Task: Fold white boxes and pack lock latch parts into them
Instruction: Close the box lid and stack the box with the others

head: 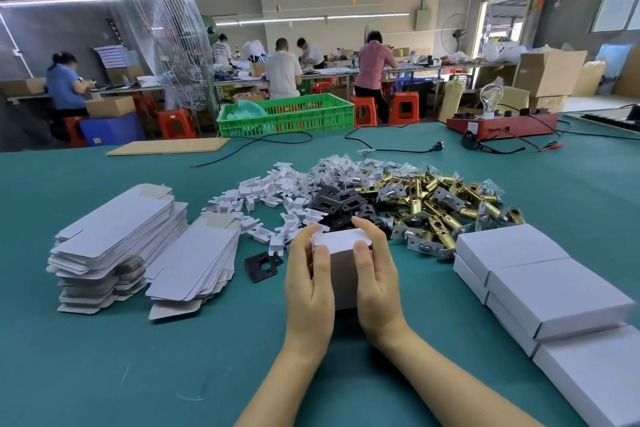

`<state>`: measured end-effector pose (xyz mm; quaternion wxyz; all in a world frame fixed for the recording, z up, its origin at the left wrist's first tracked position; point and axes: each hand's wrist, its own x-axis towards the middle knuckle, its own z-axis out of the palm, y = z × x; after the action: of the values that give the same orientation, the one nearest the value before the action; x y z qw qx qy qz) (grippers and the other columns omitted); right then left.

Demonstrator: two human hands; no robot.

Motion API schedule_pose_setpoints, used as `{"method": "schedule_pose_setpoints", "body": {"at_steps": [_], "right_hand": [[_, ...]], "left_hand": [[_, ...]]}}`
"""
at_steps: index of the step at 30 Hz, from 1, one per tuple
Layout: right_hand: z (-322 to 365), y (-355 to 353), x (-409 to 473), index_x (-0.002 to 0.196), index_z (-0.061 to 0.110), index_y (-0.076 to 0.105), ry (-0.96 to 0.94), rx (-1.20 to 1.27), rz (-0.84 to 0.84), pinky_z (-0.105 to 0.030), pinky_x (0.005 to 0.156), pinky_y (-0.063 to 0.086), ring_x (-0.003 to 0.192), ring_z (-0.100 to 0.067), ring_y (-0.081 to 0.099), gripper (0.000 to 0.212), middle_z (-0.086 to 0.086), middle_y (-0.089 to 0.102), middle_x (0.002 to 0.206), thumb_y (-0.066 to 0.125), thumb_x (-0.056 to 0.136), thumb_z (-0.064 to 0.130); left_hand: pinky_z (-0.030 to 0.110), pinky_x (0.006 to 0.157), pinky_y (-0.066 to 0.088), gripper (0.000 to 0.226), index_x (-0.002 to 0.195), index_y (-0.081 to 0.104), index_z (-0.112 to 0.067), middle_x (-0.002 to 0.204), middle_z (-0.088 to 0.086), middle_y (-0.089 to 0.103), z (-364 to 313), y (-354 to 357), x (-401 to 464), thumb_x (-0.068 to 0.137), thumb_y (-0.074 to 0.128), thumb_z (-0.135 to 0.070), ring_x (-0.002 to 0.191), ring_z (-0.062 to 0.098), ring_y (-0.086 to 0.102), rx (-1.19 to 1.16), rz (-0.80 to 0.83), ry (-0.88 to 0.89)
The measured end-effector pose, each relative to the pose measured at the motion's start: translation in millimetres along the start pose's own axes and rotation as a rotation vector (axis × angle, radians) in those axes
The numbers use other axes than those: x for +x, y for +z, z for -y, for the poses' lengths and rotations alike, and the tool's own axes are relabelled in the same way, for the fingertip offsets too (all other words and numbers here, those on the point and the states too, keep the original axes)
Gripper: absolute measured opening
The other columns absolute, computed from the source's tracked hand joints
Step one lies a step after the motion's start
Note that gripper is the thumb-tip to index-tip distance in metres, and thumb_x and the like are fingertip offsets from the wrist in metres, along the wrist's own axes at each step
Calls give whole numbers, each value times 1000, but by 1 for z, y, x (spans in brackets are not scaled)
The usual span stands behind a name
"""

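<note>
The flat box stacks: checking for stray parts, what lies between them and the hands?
In the head view, one black strike plate lies on the green table there, otherwise bare.

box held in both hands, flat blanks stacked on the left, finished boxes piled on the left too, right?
Not quite. The head view shows the finished boxes piled on the right, not the left. The rest holds: left hand and right hand both hold the box, and the flat blanks are stacked on the left.
</note>
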<state>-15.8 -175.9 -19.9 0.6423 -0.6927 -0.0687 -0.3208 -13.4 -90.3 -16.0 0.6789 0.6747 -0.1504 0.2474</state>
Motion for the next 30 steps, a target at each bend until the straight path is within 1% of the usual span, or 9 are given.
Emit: {"method": "schedule_pose_setpoints", "body": {"at_steps": [2, 5, 9, 12, 15, 18, 21, 28, 30], "right_hand": [[1, 0, -1, 118, 35, 52, -10, -10, 0, -30, 92, 44, 108, -10, 55, 39, 6, 58, 120, 34, 89, 52], [1, -3, -1, 112, 38, 51, -34, -54, -18, -25, 86, 44, 100, -5, 56, 31, 9, 60, 112, 34, 89, 51], [1, -6, 2, 110, 44, 50, -63, -105, -52, -18, 81, 44, 97, 0, 57, 19, 19, 60, 109, 40, 93, 42], [0, -4, 3, 107, 43, 52, -98, -120, -70, -16, 80, 43, 92, 1, 57, 18, 18, 61, 103, 46, 95, 31], [0, -3, 3, 106, 43, 52, -120, -116, -82, -13, 77, 42, 87, 0, 56, 14, 16, 60, 97, 45, 94, 38], [-2, -2, 4, 103, 39, 54, -102, -82, -85, -16, 76, 42, 85, -2, 56, 15, 12, 61, 94, 46, 95, 29], [-3, -1, 3, 102, 37, 55, -93, -65, -88, -20, 77, 42, 84, -7, 56, 14, 8, 60, 92, 45, 95, 32], [-4, 0, 4, 105, 37, 56, -114, -67, -100, -19, 81, 43, 93, -10, 58, 18, 3, 62, 99, 42, 94, 40], [-5, 0, 4, 105, 37, 56, -118, -71, -96, -18, 82, 43, 94, -9, 58, 17, 3, 62, 100, 43, 95, 38]], "left_hand": [[6, 94, 33, 26, 118, 51, -38, 119, -40, 53, 0, 0, -1, 97, 38, -32, 118, -11, 48, 14, 0, 6], [10, 94, 37, 28, 119, 58, -30, 119, -21, 60, 1, -1, -1, 98, 40, -29, 116, -3, 52, 39, -3, 34], [7, 93, 37, 24, 116, 56, -38, 118, -32, 58, -1, 0, -1, 97, 43, -31, 116, -6, 52, 57, -4, 36], [4, 93, 34, 25, 114, 56, -39, 117, -37, 57, -2, 0, 0, 98, 41, -28, 115, -10, 51, 60, -19, 53], [4, 92, 35, 23, 110, 57, -37, 113, -35, 59, -4, 0, 1, 98, 41, -26, 112, -9, 53, 44, -32, 60], [7, 90, 37, 22, 105, 59, -36, 107, -31, 61, -4, -1, 2, 97, 43, -25, 107, -5, 56, 17, -23, 48], [9, 89, 39, 21, 104, 62, -34, 104, -29, 62, -5, -3, 3, 96, 44, -25, 104, -3, 57, 9, -12, 43], [10, 89, 41, 19, 101, 65, -32, 102, -26, 66, -6, -5, 5, 95, 48, -24, 101, -2, 59, -43, 2, 4], [10, 89, 41, 19, 101, 65, -32, 102, -25, 66, -6, -6, 5, 94, 48, -25, 102, -1, 59, -36, 6, 4]]}}
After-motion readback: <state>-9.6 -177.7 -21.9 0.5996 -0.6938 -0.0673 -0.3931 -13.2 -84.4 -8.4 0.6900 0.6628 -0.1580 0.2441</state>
